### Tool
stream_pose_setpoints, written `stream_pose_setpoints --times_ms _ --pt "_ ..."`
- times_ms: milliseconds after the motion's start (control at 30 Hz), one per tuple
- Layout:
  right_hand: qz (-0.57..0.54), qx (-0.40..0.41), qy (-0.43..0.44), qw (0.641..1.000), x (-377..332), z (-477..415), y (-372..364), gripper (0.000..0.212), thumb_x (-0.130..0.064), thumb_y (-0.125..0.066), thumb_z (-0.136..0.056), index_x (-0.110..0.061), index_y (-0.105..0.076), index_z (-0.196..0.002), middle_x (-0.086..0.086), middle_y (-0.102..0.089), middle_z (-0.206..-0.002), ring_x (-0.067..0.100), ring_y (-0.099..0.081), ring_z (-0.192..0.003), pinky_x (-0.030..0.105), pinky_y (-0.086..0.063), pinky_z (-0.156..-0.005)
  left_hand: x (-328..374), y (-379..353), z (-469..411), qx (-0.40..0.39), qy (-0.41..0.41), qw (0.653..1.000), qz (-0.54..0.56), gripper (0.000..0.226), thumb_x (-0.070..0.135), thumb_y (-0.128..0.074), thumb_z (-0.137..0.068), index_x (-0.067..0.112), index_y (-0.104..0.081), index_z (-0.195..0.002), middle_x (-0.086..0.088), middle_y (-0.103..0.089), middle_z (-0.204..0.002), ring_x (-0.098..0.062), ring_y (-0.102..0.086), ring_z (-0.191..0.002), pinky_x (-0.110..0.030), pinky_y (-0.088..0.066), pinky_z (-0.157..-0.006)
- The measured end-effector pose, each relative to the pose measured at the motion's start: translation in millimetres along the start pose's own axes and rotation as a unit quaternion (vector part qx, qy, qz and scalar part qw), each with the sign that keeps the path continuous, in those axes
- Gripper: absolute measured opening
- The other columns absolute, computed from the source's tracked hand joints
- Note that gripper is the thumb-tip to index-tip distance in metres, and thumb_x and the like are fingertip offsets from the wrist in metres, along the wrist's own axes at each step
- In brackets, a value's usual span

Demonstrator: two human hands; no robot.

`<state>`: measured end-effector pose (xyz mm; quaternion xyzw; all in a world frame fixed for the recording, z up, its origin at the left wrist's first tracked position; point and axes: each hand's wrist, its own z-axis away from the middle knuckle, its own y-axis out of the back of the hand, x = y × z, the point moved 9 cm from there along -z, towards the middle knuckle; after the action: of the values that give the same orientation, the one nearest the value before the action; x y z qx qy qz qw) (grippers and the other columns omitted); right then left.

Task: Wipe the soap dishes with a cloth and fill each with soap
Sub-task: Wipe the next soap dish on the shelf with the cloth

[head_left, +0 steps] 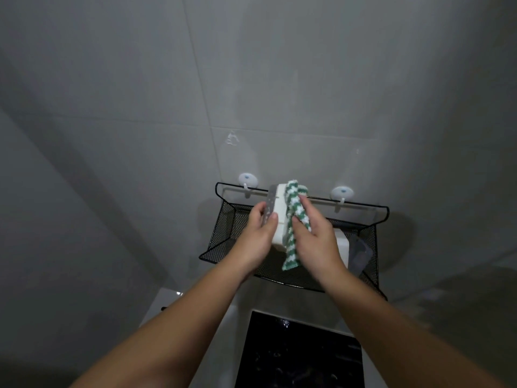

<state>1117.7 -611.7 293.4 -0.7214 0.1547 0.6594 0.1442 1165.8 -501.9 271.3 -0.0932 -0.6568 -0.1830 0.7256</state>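
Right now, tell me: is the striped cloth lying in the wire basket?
No, the right hand holds the cloth against the soap dish that the left hand grips.

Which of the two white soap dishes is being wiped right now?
The dish the left hand holds up, with the right hand pressing the striped cloth on it. The other dish sits in the basket.

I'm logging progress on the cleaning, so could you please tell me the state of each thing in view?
Left hand: grips the held soap dish.
Held soap dish: lifted, cloth against it.
Cloth: folded, pressed on that dish.
Right hand: grips the cloth.
Second soap dish: lying in the mesh basket.
Mesh basket: hanging from two wall hooks.
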Motion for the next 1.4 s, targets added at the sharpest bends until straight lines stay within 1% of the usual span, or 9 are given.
stream_pose_setpoints --times_ms 67,167,533,633,767,933,1100,1200,1400 --pt "-0.020 0.012 -0.018 1.000 7 -6 4 0.044 0.000 -0.047 -0.095 -0.019 -0.050 -0.134 0.001 -0.062 -0.126 0.013 -0.060 -0.113 0.031 -0.048 -0.099 2 -2 -1 -0.010 -0.012 1.000 -0.007 0.031 0.019 -0.041 -0.101 0.034 -0.037 -0.128 0.007 -0.057 -0.123 -0.010 -0.057 -0.115 -0.030 -0.043 -0.104" --pt "-0.072 0.003 -0.056 0.996 16 -9 3 0.036 -0.001 -0.046 -0.096 -0.012 -0.056 -0.129 0.009 -0.068 -0.114 0.024 -0.067 -0.101 0.041 -0.055 -0.087 13 -1 -2 -0.019 -0.041 0.998 -0.052 0.038 0.019 -0.039 -0.102 0.028 -0.036 -0.139 0.008 -0.057 -0.125 0.001 -0.057 -0.106 -0.008 -0.044 -0.086" --pt "-0.162 -0.094 -0.107 0.977 23 2 -9 0.030 0.003 -0.044 -0.095 -0.008 -0.059 -0.118 0.014 -0.070 -0.106 0.024 -0.068 -0.092 0.035 -0.055 -0.079 11 12 -10 0.020 -0.039 0.998 -0.034 0.029 0.024 -0.041 -0.101 0.030 -0.045 -0.130 0.002 -0.062 -0.122 -0.008 -0.061 -0.106 -0.027 -0.049 -0.092" --pt "-0.194 -0.088 -0.133 0.968 30 7 -6 0.028 0.005 -0.043 -0.094 -0.007 -0.062 -0.110 0.018 -0.070 -0.103 0.030 -0.067 -0.091 0.045 -0.052 -0.084 15 15 -11 0.035 -0.048 0.996 -0.061 0.031 0.028 -0.043 -0.100 0.027 -0.049 -0.130 0.006 -0.063 -0.116 -0.004 -0.061 -0.102 -0.023 -0.048 -0.088" --pt "-0.075 -0.117 -0.089 0.986 29 10 -10 0.027 0.004 -0.046 -0.093 -0.010 -0.064 -0.109 0.014 -0.071 -0.096 0.025 -0.066 -0.084 0.041 -0.051 -0.080 15 17 -15 0.045 -0.044 0.995 -0.082 0.032 0.031 -0.043 -0.100 0.026 -0.051 -0.130 0.006 -0.065 -0.116 -0.005 -0.062 -0.100 -0.022 -0.049 -0.086" --pt "0.059 -0.158 -0.020 0.985 26 9 -9 0.035 0.001 -0.051 -0.092 -0.022 -0.064 -0.115 -0.003 -0.070 -0.105 0.013 -0.064 -0.098 0.028 -0.048 -0.086 20 19 -14 0.052 -0.049 0.994 -0.081 0.033 0.026 -0.044 -0.100 0.019 -0.051 -0.132 0.007 -0.061 -0.111 0.002 -0.057 -0.092 0.000 -0.041 -0.071" --pt "0.179 -0.191 0.018 0.965 26 12 -7 0.049 0.005 -0.049 -0.090 -0.036 -0.058 -0.115 -0.007 -0.062 -0.116 -0.001 -0.057 -0.096 0.009 -0.041 -0.083 19 19 -13 0.030 -0.045 0.996 -0.078 0.033 0.028 -0.044 -0.100 0.019 -0.052 -0.131 0.003 -0.064 -0.114 -0.003 -0.061 -0.094 -0.014 -0.047 -0.079" --pt "0.250 -0.219 0.044 0.942 27 12 -7 0.050 0.008 -0.048 -0.088 -0.028 -0.059 -0.122 -0.008 -0.057 -0.118 -0.001 -0.053 -0.095 -0.002 -0.035 -0.079 18 22 -12 0.025 -0.037 0.996 -0.078 0.033 0.030 -0.044 -0.100 0.020 -0.053 -0.130 0.000 -0.065 -0.117 -0.013 -0.063 -0.104 -0.031 -0.049 -0.094" --pt "0.379 -0.247 0.195 0.870 18 15 -21 0.053 0.007 -0.046 -0.077 -0.008 -0.059 -0.126 0.011 -0.062 -0.126 0.023 -0.056 -0.117 0.027 -0.036 -0.106 25 19 -10 -0.002 -0.041 0.994 -0.101 0.035 0.036 -0.059 -0.092 0.026 -0.055 -0.125 0.003 -0.066 -0.117 -0.008 -0.064 -0.102 -0.031 -0.050 -0.095"
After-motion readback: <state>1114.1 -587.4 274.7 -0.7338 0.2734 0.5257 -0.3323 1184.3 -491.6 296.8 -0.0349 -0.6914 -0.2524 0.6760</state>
